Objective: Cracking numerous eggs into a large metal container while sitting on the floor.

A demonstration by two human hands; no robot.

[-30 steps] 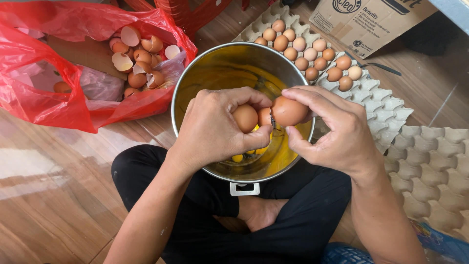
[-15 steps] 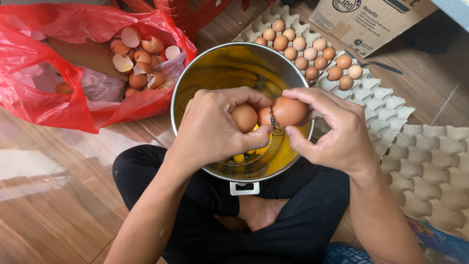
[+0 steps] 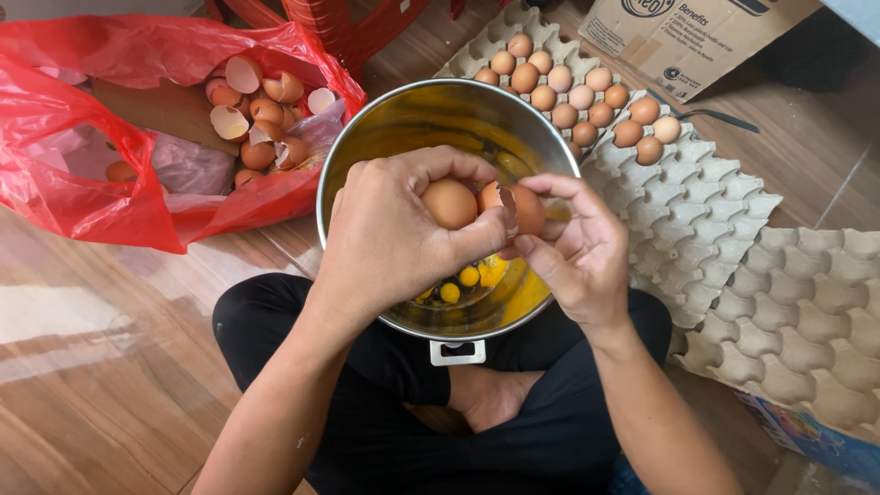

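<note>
1. Left hand: we see it closed around a whole brown egg, fingers curled over the top and thumb pressed along the side, held above the pot.
2. Right hand: we see it gripping a cracked egg between fingertips and thumb; the shell is split at its left side, and this egg touches the one in the left hand.
3. Pot: a round steel vessel with a small handle toward us, resting between our crossed legs in black trousers. Its inner wall is coated yellow.
4. Yolks: several whole yolks lie in liquid at the pot's bottom, directly beneath both hands.
5. Tray: a grey pulp egg tray just right of the pot; whole eggs fill its far rows, the near cups bare.
6. Second tray: near our right knee, cups bare.
7. Red bag: left of the pot on the wood floor, open, holding broken shells.
8. Cardboard box: beyond the trays.
</note>
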